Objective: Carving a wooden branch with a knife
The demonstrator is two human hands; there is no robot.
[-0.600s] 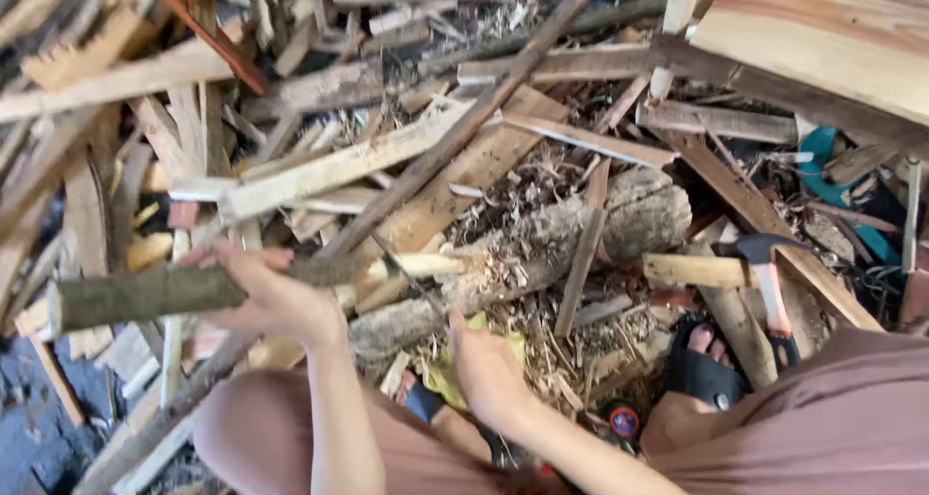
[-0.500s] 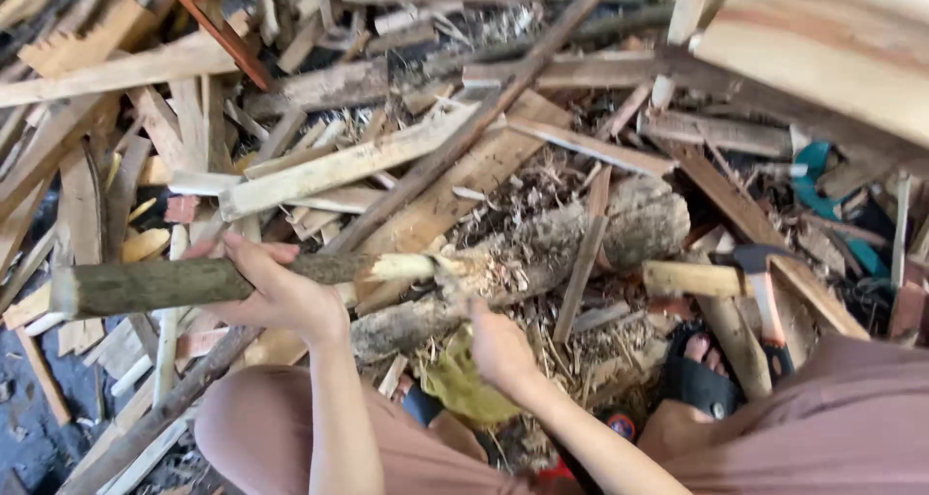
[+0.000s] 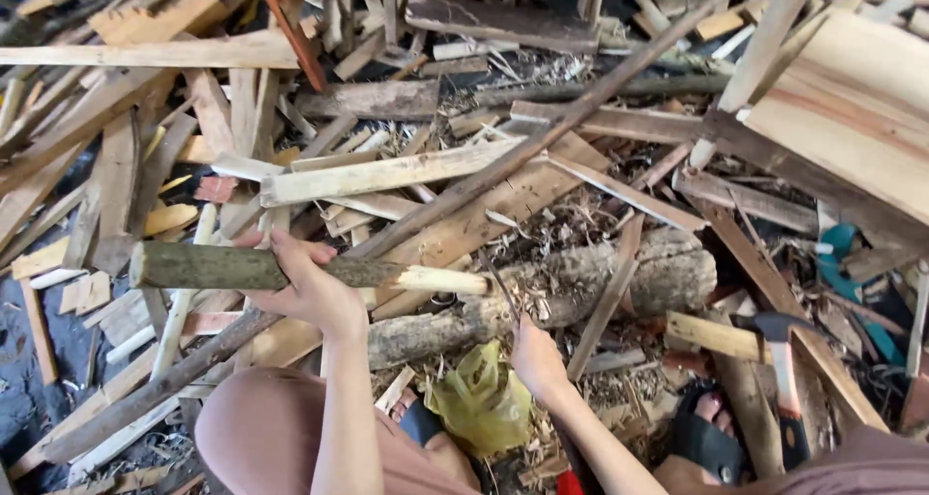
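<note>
Basically, left hand [image 3: 314, 292] is clamped round a bark-covered stick [image 3: 290, 270], peeled tip resting over the log [image 3: 542, 297]. Right hand [image 3: 537, 360], fingers closed on a thin blade [image 3: 501, 287] just beside that tip; a slip could nick fingers.

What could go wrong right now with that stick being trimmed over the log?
1. The left hand grips the green stick close to its peeled end, where the right hand appears to hold a thin blade; a slip might reach the fingers.
2. Sandalled feet sit among splintered offcuts.
3. A hatchet lies close to the right foot.
</note>
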